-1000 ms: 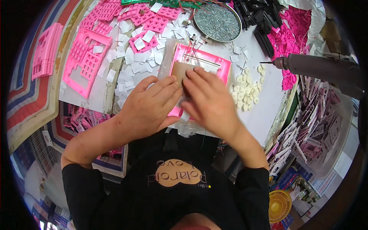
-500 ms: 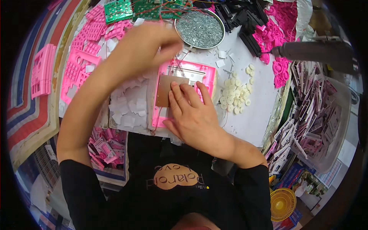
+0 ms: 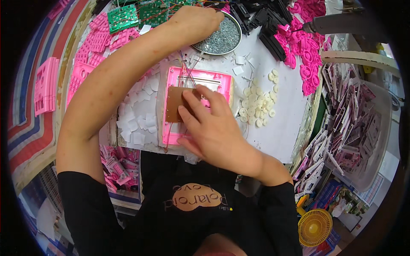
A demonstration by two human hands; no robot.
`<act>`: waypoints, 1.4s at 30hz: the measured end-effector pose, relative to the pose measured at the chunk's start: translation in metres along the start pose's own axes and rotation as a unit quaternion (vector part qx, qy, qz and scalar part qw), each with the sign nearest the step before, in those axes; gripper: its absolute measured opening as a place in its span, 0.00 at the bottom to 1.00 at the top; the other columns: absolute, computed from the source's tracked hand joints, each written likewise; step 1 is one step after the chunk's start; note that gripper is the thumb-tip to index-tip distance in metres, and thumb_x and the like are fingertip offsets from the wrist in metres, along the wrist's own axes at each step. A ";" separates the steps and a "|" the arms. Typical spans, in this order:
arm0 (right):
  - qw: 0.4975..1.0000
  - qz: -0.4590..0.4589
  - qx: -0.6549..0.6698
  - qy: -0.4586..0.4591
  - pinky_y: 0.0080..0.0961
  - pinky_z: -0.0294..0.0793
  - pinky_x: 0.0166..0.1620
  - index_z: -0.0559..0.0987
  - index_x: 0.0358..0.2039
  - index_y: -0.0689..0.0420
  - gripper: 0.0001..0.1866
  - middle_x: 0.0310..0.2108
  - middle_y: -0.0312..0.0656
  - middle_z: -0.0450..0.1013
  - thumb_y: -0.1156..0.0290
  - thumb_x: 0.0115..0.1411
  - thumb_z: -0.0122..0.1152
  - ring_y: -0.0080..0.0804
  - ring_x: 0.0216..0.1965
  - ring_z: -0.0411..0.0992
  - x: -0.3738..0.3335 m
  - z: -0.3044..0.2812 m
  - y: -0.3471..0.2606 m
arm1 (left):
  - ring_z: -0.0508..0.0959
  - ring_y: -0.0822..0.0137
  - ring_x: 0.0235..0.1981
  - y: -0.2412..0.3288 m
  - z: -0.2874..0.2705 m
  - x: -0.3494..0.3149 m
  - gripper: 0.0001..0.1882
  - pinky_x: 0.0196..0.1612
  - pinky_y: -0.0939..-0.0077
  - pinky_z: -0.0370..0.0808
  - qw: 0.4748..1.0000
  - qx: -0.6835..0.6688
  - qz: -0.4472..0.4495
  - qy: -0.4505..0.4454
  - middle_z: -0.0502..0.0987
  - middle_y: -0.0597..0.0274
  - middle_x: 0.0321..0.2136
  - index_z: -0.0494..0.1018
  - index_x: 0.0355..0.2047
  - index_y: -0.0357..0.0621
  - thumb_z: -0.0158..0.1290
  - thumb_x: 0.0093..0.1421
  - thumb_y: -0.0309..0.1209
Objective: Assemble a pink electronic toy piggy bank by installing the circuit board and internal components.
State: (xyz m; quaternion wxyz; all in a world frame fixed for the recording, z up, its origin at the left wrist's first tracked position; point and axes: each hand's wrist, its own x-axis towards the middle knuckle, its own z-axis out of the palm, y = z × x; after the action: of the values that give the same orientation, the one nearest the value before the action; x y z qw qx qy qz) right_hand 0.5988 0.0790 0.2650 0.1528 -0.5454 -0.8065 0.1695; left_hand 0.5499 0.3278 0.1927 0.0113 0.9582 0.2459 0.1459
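Left hand [image 3: 197, 23]: is hanging at the round dish [image 3: 225, 37], twelve o'clock — can't tell if it's gripping.
Right hand [image 3: 215, 126]: is resting, fingers apart, over the brown board.
Brown board [image 3: 174, 104]: is lying on the pink case [image 3: 174, 138], toward nine o'clock.

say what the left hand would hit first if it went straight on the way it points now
Likely the far rim of the round silvery bowl, just past the left hand. If the hand is above rim height, perhaps the jumbled black plastic parts beyond; depth is unclear.
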 end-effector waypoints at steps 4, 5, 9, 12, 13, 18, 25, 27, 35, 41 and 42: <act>0.979 -0.085 0.091 0.163 0.44 0.69 0.58 0.79 0.50 0.60 0.25 0.53 0.49 0.75 0.69 0.50 0.70 0.53 0.54 0.72 -0.001 -0.043 0.044 | 0.82 0.52 0.29 0.000 -0.026 -0.009 0.12 0.33 0.57 0.77 0.995 -0.012 -0.066 -0.076 0.80 0.48 0.27 0.77 0.26 0.38 0.56 0.60 0.35; 0.954 -0.068 0.085 0.280 0.44 0.71 0.57 0.78 0.50 0.67 0.21 0.50 0.52 0.77 0.73 0.55 0.65 0.50 0.52 0.74 -0.007 -0.066 0.062 | 0.81 0.52 0.27 0.002 -0.032 -0.006 0.15 0.34 0.55 0.76 0.991 -0.018 -0.084 -0.107 0.80 0.46 0.26 0.76 0.26 0.37 0.55 0.61 0.38; 0.768 -0.012 0.240 0.593 0.38 0.74 0.52 0.69 0.57 0.68 0.22 0.42 0.49 0.76 0.75 0.63 0.55 0.42 0.44 0.75 0.017 -0.130 0.120 | 0.81 0.44 0.31 0.007 -0.044 -0.013 0.16 0.36 0.50 0.77 0.991 -0.117 -0.047 -0.037 0.80 0.45 0.28 0.79 0.27 0.41 0.51 0.61 0.40; 0.794 -0.037 0.349 0.496 0.34 0.78 0.45 0.67 0.59 0.66 0.30 0.36 0.49 0.78 0.67 0.59 0.64 0.41 0.37 0.78 0.035 -0.131 0.138 | 0.80 0.48 0.29 0.014 -0.069 -0.040 0.12 0.34 0.54 0.76 0.975 -0.220 -0.035 -0.003 0.79 0.49 0.26 0.78 0.26 0.41 0.53 0.59 0.36; 0.814 -0.035 0.366 0.449 0.34 0.79 0.43 0.67 0.59 0.65 0.33 0.35 0.51 0.79 0.63 0.58 0.66 0.41 0.36 0.79 0.041 -0.130 0.138 | 0.80 0.51 0.28 0.019 -0.084 -0.054 0.09 0.32 0.58 0.76 0.969 -0.245 -0.031 -0.014 0.78 0.51 0.25 0.77 0.27 0.40 0.56 0.58 0.33; 0.877 -0.049 0.448 0.164 0.47 0.73 0.55 0.62 0.63 0.61 0.29 0.40 0.49 0.73 0.68 0.62 0.55 0.43 0.45 0.73 0.027 -0.123 0.129 | 0.77 0.59 0.24 0.060 -0.102 -0.138 0.08 0.28 0.67 0.72 0.957 -0.283 -0.013 0.064 0.76 0.56 0.24 0.75 0.27 0.41 0.62 0.56 0.31; 0.683 -0.151 0.690 0.185 0.26 0.67 0.26 0.68 0.49 0.48 0.15 0.15 0.29 0.63 0.68 0.63 0.57 0.23 0.17 0.63 0.025 -0.059 0.002 | 0.82 0.58 0.25 0.095 -0.087 -0.200 0.16 0.26 0.71 0.78 0.916 -0.353 0.022 0.189 0.81 0.57 0.28 0.74 0.38 0.39 0.67 0.52 0.26; 0.671 -0.152 0.697 0.203 0.24 0.65 0.22 0.68 0.46 0.47 0.14 0.15 0.30 0.65 0.69 0.62 0.60 0.23 0.15 0.63 0.021 -0.059 -0.011 | 0.82 0.58 0.25 0.100 -0.083 -0.203 0.17 0.25 0.71 0.78 0.904 -0.372 0.024 0.211 0.81 0.56 0.28 0.74 0.39 0.39 0.68 0.51 0.25; 0.664 -0.146 0.702 0.211 0.24 0.65 0.19 0.68 0.42 0.47 0.13 0.13 0.31 0.63 0.70 0.59 0.60 0.23 0.13 0.61 0.022 -0.053 -0.025 | 0.82 0.58 0.25 0.103 -0.079 -0.208 0.17 0.26 0.71 0.78 0.890 -0.388 0.033 0.239 0.81 0.55 0.28 0.74 0.39 0.38 0.68 0.51 0.24; 0.661 -0.120 0.710 0.210 0.26 0.64 0.20 0.67 0.42 0.47 0.13 0.13 0.31 0.63 0.69 0.59 0.61 0.24 0.14 0.61 0.019 -0.055 -0.026 | 0.81 0.59 0.24 0.104 -0.082 -0.205 0.16 0.25 0.71 0.77 0.897 -0.373 0.040 0.233 0.80 0.56 0.27 0.75 0.36 0.38 0.69 0.49 0.24; 0.662 -0.122 0.710 0.207 0.26 0.64 0.20 0.67 0.43 0.48 0.13 0.13 0.31 0.62 0.69 0.59 0.61 0.24 0.14 0.61 0.019 -0.055 -0.026 | 0.81 0.59 0.24 0.104 -0.082 -0.205 0.16 0.25 0.72 0.77 0.899 -0.367 0.042 0.233 0.80 0.56 0.27 0.75 0.35 0.39 0.69 0.48 0.24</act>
State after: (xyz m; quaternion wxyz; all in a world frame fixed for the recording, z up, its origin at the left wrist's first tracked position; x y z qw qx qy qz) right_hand 0.5943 0.0938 0.3266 0.6762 -0.1893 -0.4481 0.5533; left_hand 0.4038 0.1351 0.2243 0.2987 0.8339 0.1298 0.4456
